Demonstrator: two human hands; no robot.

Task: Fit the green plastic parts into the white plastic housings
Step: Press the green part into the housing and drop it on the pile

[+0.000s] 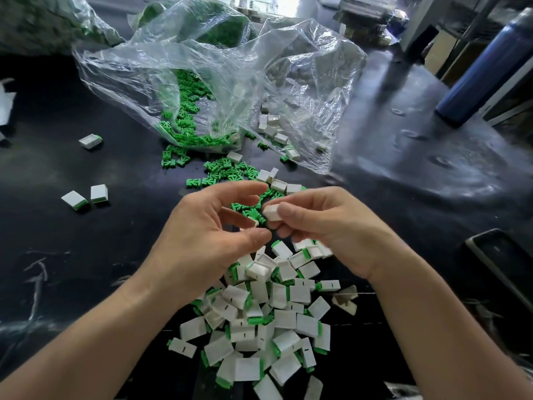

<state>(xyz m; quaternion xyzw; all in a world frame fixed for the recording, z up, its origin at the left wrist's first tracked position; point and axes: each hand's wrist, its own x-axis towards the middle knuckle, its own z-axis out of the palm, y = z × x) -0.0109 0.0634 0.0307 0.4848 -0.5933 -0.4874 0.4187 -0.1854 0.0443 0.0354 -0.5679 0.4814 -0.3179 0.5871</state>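
Nearest the person, a heap of finished housings (259, 321) with green ends showing lies on the black table (86, 255). Above its far edge the two hands meet. The right hand (326, 226) pinches one white housing (272, 212) between thumb and fingers, its free end turned toward the left hand (207, 226). That hand is curled, thumb and forefinger arched with a gap between them, and I cannot tell whether it holds anything. The loose green parts (250, 212) lie just beyond the fingertips, between both hands and under the left fingers — so the left looks the nearer for the pick. Further off sit empty housings (278, 184), then the clear bag (230, 82) spilling more green — and a blue bottle (484, 67) far right.
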